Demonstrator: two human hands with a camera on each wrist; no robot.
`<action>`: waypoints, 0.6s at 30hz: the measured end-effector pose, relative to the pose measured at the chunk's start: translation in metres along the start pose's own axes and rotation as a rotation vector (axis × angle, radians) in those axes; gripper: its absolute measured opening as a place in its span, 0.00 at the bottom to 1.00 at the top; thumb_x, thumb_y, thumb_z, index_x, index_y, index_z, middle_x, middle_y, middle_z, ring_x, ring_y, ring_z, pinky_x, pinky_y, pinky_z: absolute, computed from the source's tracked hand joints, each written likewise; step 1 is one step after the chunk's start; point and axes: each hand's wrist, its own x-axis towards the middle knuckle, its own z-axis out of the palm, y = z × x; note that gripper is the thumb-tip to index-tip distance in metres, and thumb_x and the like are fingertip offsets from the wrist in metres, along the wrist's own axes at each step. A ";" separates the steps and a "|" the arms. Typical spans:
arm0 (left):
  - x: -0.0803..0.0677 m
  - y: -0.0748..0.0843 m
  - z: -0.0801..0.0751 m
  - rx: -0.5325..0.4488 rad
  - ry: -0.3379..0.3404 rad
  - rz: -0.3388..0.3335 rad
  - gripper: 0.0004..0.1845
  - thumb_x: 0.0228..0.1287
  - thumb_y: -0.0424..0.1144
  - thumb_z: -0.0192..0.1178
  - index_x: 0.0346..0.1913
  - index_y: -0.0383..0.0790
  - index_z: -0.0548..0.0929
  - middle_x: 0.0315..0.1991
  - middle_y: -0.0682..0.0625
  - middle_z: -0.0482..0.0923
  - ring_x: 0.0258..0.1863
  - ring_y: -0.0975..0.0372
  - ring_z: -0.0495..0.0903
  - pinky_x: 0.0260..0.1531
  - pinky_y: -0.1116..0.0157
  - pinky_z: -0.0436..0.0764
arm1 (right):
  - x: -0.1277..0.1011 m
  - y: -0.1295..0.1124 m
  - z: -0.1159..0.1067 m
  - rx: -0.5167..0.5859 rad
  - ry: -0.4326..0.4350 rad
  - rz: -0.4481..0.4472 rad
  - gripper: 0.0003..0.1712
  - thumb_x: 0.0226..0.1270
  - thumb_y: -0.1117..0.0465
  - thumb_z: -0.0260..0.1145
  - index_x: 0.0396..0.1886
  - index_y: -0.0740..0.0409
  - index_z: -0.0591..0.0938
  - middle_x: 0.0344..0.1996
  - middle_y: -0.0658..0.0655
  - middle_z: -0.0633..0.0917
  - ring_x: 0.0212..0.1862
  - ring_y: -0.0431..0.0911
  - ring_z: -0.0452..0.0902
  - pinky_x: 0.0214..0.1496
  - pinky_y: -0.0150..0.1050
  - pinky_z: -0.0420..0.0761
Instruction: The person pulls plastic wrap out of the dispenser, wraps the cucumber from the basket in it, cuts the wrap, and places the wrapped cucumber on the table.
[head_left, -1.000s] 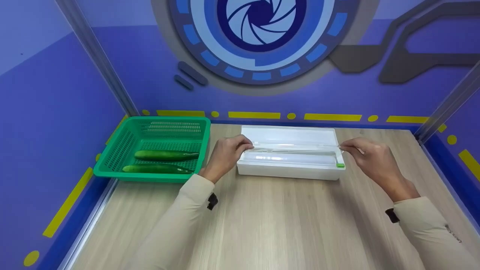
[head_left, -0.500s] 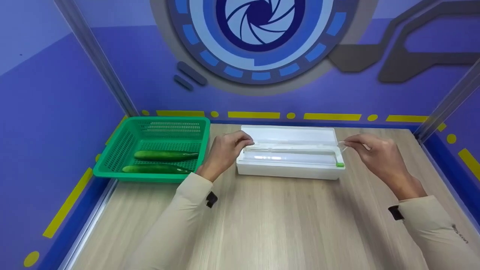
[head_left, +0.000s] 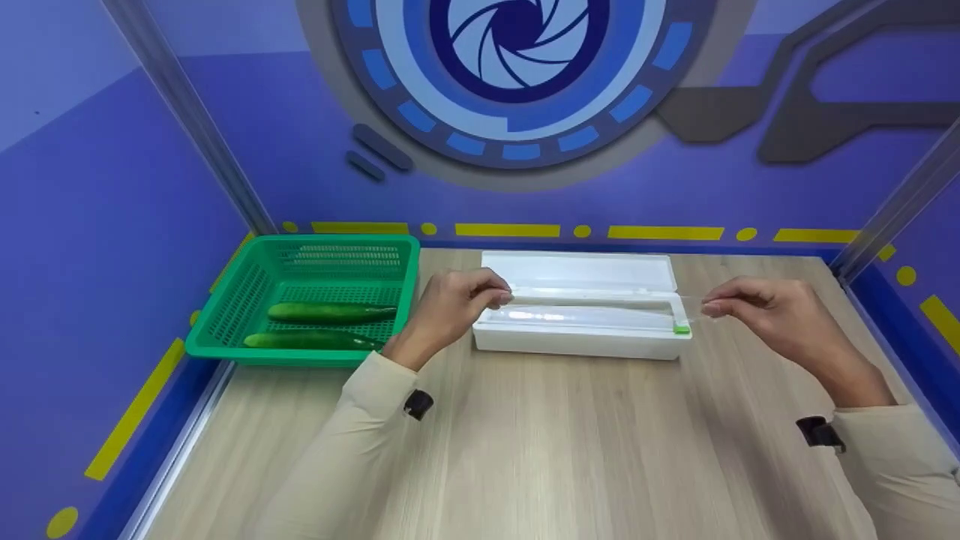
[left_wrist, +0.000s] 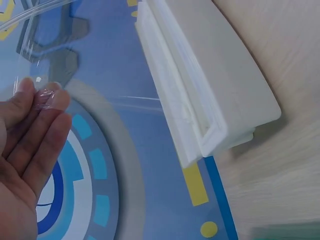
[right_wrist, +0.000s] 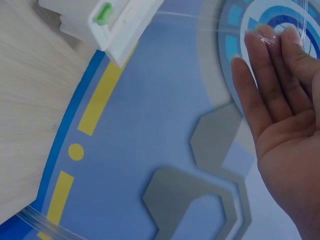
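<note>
A long white cling film box [head_left: 581, 345] stands on the table with its lid [head_left: 577, 271] tilted back. Its cutter bar has a small green end piece [head_left: 681, 330] on the right. My left hand [head_left: 448, 309] pinches one corner of the clear cling film [left_wrist: 46, 99] between thumb and fingertips at the box's left end. Past the right end, my right hand [head_left: 784, 319] pinches the other side of the film. The sheet stretches between both hands above the box, and its transparency makes its edges hard to see.
Left of the box, a green plastic basket [head_left: 196, 341] holds two cucumbers, one behind [head_left: 326, 311] and one in front [head_left: 307, 340]. My left forearm passes close to the basket's right corner. Purple panels [head_left: 360, 195] enclose the wooden table [head_left: 555, 450] at the back and sides.
My right hand has moved right and slightly nearer, drawing its side of the cling film away from the box end. My left hand has shifted only slightly, still pinching the film.
</note>
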 end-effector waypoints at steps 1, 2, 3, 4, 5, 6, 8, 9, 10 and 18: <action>0.000 0.001 -0.001 -0.016 -0.016 -0.005 0.04 0.73 0.36 0.69 0.40 0.39 0.91 0.33 0.51 0.89 0.32 0.63 0.87 0.38 0.65 0.85 | -0.001 0.000 -0.002 0.025 -0.026 0.007 0.09 0.67 0.73 0.75 0.38 0.54 0.93 0.33 0.50 0.92 0.37 0.34 0.87 0.42 0.21 0.79; -0.001 0.003 -0.002 -0.033 -0.035 -0.014 0.04 0.73 0.35 0.69 0.40 0.39 0.91 0.33 0.51 0.89 0.33 0.64 0.87 0.38 0.66 0.85 | -0.002 0.000 -0.004 0.052 -0.053 0.016 0.10 0.67 0.74 0.74 0.38 0.54 0.93 0.33 0.50 0.92 0.37 0.35 0.87 0.43 0.22 0.80; -0.001 0.004 -0.004 -0.050 -0.056 -0.026 0.04 0.73 0.35 0.69 0.39 0.39 0.91 0.34 0.51 0.90 0.33 0.64 0.88 0.39 0.66 0.85 | -0.003 0.000 -0.006 0.082 -0.083 0.029 0.11 0.67 0.74 0.74 0.38 0.53 0.93 0.33 0.49 0.92 0.37 0.36 0.87 0.43 0.23 0.80; -0.002 0.005 -0.005 -0.066 -0.080 -0.040 0.04 0.73 0.35 0.69 0.39 0.38 0.91 0.34 0.51 0.90 0.33 0.65 0.88 0.39 0.66 0.86 | -0.003 0.000 -0.007 0.109 -0.114 0.042 0.11 0.67 0.74 0.74 0.38 0.53 0.93 0.34 0.49 0.92 0.37 0.37 0.88 0.43 0.23 0.81; -0.003 0.006 -0.006 -0.083 -0.105 -0.057 0.04 0.73 0.34 0.69 0.39 0.38 0.91 0.34 0.51 0.90 0.33 0.65 0.88 0.39 0.66 0.86 | -0.004 0.000 -0.009 0.134 -0.145 0.054 0.12 0.68 0.74 0.73 0.39 0.53 0.93 0.34 0.50 0.92 0.37 0.38 0.88 0.44 0.24 0.81; -0.005 0.006 -0.007 -0.101 -0.130 -0.076 0.04 0.73 0.34 0.69 0.40 0.38 0.91 0.34 0.52 0.90 0.33 0.65 0.88 0.39 0.66 0.86 | -0.005 0.000 -0.010 0.150 -0.171 0.062 0.12 0.68 0.74 0.73 0.39 0.52 0.93 0.34 0.51 0.92 0.37 0.39 0.88 0.44 0.25 0.81; -0.007 0.007 -0.008 -0.132 -0.179 -0.107 0.03 0.73 0.34 0.69 0.40 0.38 0.91 0.34 0.52 0.90 0.33 0.66 0.87 0.39 0.66 0.86 | -0.006 0.000 -0.012 0.177 -0.215 0.082 0.11 0.69 0.72 0.73 0.39 0.52 0.92 0.35 0.51 0.92 0.37 0.41 0.88 0.43 0.26 0.82; -0.009 0.007 -0.009 -0.144 -0.203 -0.119 0.03 0.72 0.34 0.69 0.41 0.39 0.91 0.34 0.52 0.90 0.33 0.65 0.87 0.39 0.66 0.86 | -0.007 0.000 -0.013 0.191 -0.240 0.093 0.10 0.70 0.71 0.72 0.39 0.52 0.92 0.35 0.52 0.92 0.37 0.41 0.88 0.43 0.27 0.83; -0.010 0.008 -0.009 -0.158 -0.225 -0.127 0.03 0.73 0.35 0.69 0.41 0.39 0.91 0.34 0.53 0.89 0.33 0.65 0.87 0.38 0.65 0.85 | -0.007 0.000 -0.014 0.201 -0.270 0.099 0.09 0.71 0.71 0.72 0.39 0.52 0.92 0.35 0.52 0.92 0.38 0.42 0.88 0.43 0.28 0.83; -0.018 0.008 -0.010 -0.256 -0.410 -0.190 0.03 0.71 0.34 0.71 0.39 0.40 0.93 0.33 0.56 0.89 0.33 0.62 0.88 0.38 0.64 0.86 | -0.011 0.001 -0.016 0.277 -0.530 0.147 0.06 0.74 0.66 0.71 0.39 0.53 0.91 0.35 0.51 0.92 0.39 0.43 0.87 0.45 0.32 0.84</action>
